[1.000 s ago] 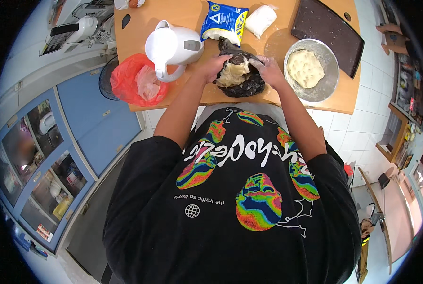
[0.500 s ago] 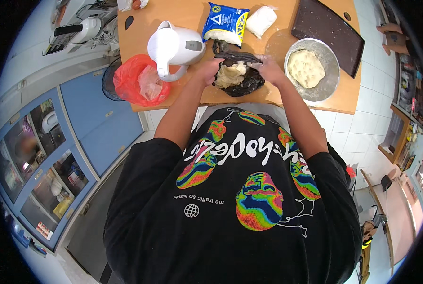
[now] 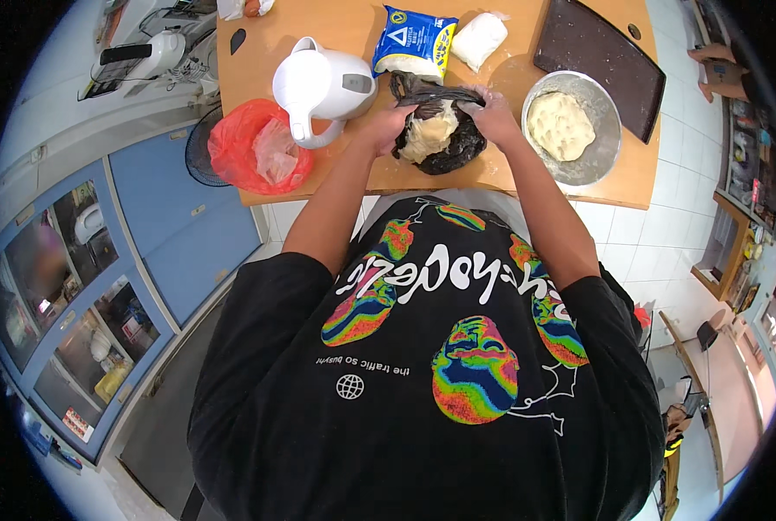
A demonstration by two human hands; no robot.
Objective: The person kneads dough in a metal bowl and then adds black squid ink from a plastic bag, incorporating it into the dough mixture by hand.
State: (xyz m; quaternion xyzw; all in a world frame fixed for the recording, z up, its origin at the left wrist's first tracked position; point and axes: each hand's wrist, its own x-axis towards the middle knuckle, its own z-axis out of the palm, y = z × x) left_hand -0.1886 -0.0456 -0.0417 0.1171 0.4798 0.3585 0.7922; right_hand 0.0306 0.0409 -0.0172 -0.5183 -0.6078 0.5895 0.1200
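Note:
A black plastic bag [image 3: 459, 154] stands at the near side of the wooden table, its mouth spread between my hands. Inside it shows a pale, cream-coloured mass [image 3: 429, 137], whose kind I cannot make out. My left hand [image 3: 389, 130] grips the bag's left edge, and my right hand [image 3: 494, 122] grips the right edge. Fingertips of both hands are partly hidden by the folded plastic. To the right, a metal bowl [image 3: 609, 139] holds a lump of pale dough [image 3: 561, 127].
Left of the bag stand a white electric kettle [image 3: 327, 84] and a red plastic bag [image 3: 236, 143]. Behind lie a blue-and-yellow packet [image 3: 414, 39] and a small bag of white powder [image 3: 481, 40]. A dark tray [image 3: 603, 56] lies at the far right of the table [image 3: 362, 181].
The black bag's rim has been pulled up and away from me, with more bunched plastic at its far side. My right hand has shifted slightly farther from me.

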